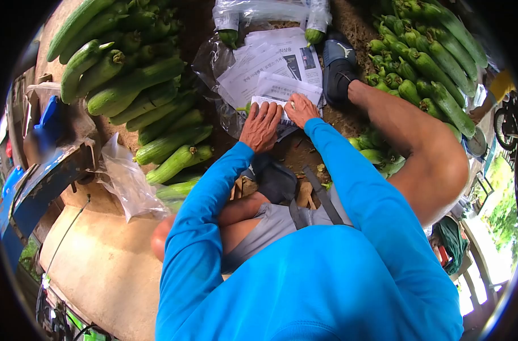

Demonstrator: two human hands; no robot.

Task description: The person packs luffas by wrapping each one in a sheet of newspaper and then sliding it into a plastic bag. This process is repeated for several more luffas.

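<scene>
In the head view, my left hand lies over a newspaper roll, its fingers bent across the paper. A bit of green shows at the roll's left end, so a long green gourd seems to be inside, mostly hidden. My right hand pinches the paper at the roll's right end with curled fingers. Just beyond both hands are printed newspaper sheets, spread loosely on clear plastic. At the top, gourds wrapped in paper stick out with bare green ends.
Long green gourds are heaped on the left, and another pile of gourds lies on the right. A clear plastic bag rests near my left knee. A blue metal frame stands at far left. My shoe borders the sheets.
</scene>
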